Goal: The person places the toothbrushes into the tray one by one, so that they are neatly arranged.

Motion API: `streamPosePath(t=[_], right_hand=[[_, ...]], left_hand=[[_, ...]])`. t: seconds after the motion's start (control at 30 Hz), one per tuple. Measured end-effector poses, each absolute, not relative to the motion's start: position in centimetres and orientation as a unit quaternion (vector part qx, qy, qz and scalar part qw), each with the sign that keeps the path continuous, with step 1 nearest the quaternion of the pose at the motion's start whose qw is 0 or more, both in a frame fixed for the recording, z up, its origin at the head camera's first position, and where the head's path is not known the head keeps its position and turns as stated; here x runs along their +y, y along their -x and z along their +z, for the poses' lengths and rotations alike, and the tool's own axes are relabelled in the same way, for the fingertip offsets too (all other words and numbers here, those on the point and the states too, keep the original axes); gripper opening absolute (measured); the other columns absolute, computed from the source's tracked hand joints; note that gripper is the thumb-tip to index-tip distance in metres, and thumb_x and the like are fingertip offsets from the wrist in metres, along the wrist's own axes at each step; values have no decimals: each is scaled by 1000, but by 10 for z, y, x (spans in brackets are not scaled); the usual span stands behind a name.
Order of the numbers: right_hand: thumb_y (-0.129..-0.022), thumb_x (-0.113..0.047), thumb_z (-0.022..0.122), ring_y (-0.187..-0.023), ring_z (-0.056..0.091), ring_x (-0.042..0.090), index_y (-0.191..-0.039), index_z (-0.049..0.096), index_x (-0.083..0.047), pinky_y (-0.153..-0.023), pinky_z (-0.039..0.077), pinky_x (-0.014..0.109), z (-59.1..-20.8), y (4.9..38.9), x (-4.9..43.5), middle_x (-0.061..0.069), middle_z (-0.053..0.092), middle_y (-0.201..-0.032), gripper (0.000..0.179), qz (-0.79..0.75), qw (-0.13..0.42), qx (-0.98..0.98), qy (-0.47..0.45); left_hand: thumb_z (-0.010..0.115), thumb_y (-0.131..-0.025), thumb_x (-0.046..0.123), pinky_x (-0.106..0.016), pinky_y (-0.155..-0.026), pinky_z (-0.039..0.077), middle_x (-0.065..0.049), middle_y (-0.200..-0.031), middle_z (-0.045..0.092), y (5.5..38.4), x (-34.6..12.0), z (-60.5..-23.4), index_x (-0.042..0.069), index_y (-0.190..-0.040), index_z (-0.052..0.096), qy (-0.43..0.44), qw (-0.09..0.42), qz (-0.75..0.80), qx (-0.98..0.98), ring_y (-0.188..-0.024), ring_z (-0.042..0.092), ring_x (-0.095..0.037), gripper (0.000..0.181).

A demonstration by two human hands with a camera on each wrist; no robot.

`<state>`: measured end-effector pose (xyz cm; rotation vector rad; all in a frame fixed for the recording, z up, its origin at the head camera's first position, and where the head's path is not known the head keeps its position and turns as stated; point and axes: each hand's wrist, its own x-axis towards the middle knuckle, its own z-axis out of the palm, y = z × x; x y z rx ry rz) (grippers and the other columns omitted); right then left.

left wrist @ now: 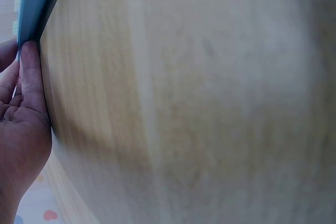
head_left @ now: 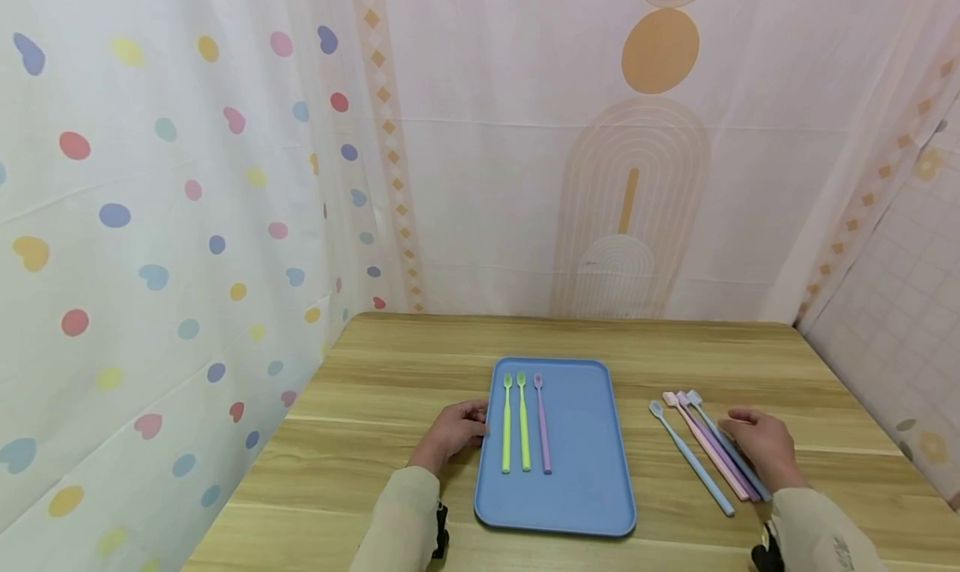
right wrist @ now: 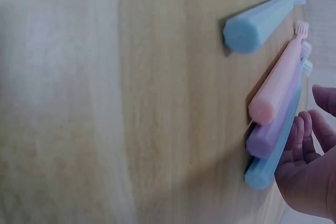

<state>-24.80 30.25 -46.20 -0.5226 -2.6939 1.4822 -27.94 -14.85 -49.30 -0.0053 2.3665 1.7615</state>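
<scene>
A blue rectangular tray (head_left: 555, 505) lies on the table. Two green toothbrushes (head_left: 506, 426) (head_left: 523, 426) and a purple toothbrush (head_left: 543, 426) lie side by side on its left half. At the tray's left edge my left hand (head_left: 452, 429) holds the rim between thumb and fingers. To the right of the tray, a light blue toothbrush (right wrist: 257, 27) lies apart from a close bundle of a pink toothbrush (right wrist: 275, 85), a purple toothbrush (right wrist: 270, 132) and a blue toothbrush (right wrist: 265, 171). Beside this bundle, my right hand (head_left: 761, 443) has loosely bent fingers and nothing between them.
The wooden table (head_left: 420, 347) has its far edge against a patterned curtain (head_left: 487, 180). A dotted curtain (head_left: 165, 222) hangs along the left side. Wood surface separates the tray from the loose toothbrushes.
</scene>
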Motion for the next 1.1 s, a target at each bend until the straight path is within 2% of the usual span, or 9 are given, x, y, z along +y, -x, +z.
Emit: streamPosePath(t=[0.17,0.53,0.87,1.1], right_hand=[[-94,-25,62,-102,58,33,-134,49,14,-65,48,25,-467,249,308,34,53,-128,57,481,-14,-863,154],[-94,-23,64,-111,55,41,-132,51,15,-73,48,29,-474,250,312,34,52,-132,56,461,-22,-879,120],[-96,-23,61,-115,51,48,-130,54,13,-91,44,54,-473,249,309,33,53,-131,50,423,-16,-899,115],[-96,-23,60,-113,52,49,-120,63,11,-92,42,56,-471,249,307,33,58,-123,42,377,-3,-920,105]], left_hand=[[63,-88,-9,-36,-79,57,-12,-99,57,279,-149,-492,-6,-136,55,1,96,591,801,-88,58,-19,49],[63,-88,-8,-35,-79,56,-11,-99,57,280,-151,-493,-5,-136,55,3,98,587,804,-89,58,-19,49],[63,-89,-7,-37,-81,56,-12,-102,57,278,-150,-490,-6,-137,54,-4,98,588,803,-91,57,-19,49],[63,-90,-7,-36,-82,56,-12,-103,58,280,-150,-493,-4,-137,56,2,104,590,800,-92,58,-19,48]])
